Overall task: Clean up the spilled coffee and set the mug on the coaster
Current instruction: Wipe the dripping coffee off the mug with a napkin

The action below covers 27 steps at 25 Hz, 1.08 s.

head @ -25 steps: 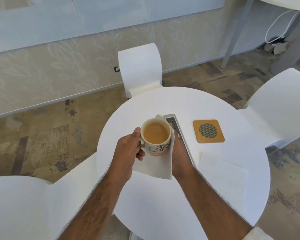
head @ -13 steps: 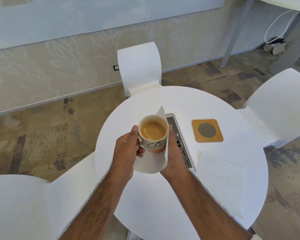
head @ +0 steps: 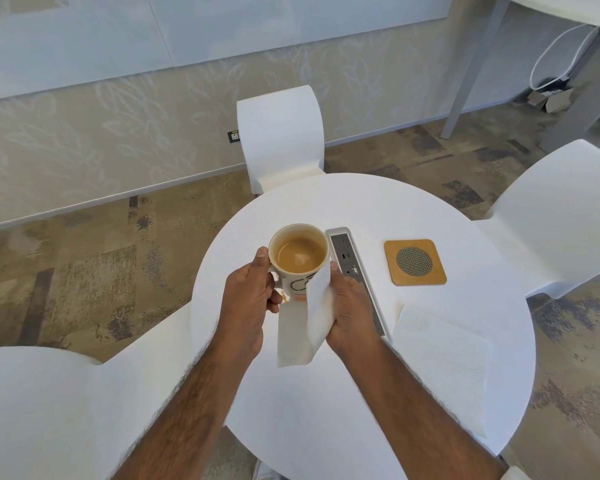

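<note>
A cream mug with dark lettering, nearly full of milky coffee, is held above the round white table. My left hand grips it at the handle. My right hand presses a white napkin against the mug's right side; the napkin hangs down below the mug. A small coffee drip shows near the mug's lower left. The square wooden coaster with a round mesh centre lies on the table to the right, bare.
A grey power strip is set into the table between mug and coaster. A second white napkin lies flat at the right front. White chairs stand at the back, right and left.
The mug has been lifted slightly. The napkin, earlier spread under and behind the mug, is now gathered along its right side by my right hand.
</note>
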Motion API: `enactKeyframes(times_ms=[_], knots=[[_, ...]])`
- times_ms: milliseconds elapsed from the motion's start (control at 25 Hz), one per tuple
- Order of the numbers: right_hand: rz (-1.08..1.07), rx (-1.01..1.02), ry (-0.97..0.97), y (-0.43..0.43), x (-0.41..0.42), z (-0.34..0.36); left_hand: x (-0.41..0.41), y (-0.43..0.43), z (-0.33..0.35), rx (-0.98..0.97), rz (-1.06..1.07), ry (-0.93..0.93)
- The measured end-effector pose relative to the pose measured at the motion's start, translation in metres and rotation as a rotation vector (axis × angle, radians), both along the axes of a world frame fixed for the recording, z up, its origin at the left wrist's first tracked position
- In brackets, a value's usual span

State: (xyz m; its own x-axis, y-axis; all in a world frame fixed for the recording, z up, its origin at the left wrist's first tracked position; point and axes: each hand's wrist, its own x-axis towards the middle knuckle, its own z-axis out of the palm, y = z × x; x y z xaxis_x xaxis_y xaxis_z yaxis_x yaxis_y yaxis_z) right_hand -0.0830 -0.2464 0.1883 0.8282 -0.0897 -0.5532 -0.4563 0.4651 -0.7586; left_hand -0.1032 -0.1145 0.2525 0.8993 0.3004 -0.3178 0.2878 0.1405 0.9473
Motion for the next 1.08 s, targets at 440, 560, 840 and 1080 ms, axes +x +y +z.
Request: enactKeyframes(times_ms=[440, 560, 840, 1080], knots=[[-0.253, -0.621, -0.21, -0.034, 0.015, 0.039, -0.002, 0.008, 0.003, 0.015, -0.036, -0.012], [-0.147, -0.211, -0.251, -0.016, 0.003, 0.055, -0.002, 0.002, 0.005, 0.024, -0.028, 0.007], [-0.002, -0.104, -0.337, -0.003, 0.004, 0.07, -0.002, 0.004, 0.01, 0.051, -0.091, 0.019], [0.275, -0.153, -0.281, -0.012, 0.021, 0.075, 0.0, 0.009, 0.009, 0.017, -0.105, 0.022]])
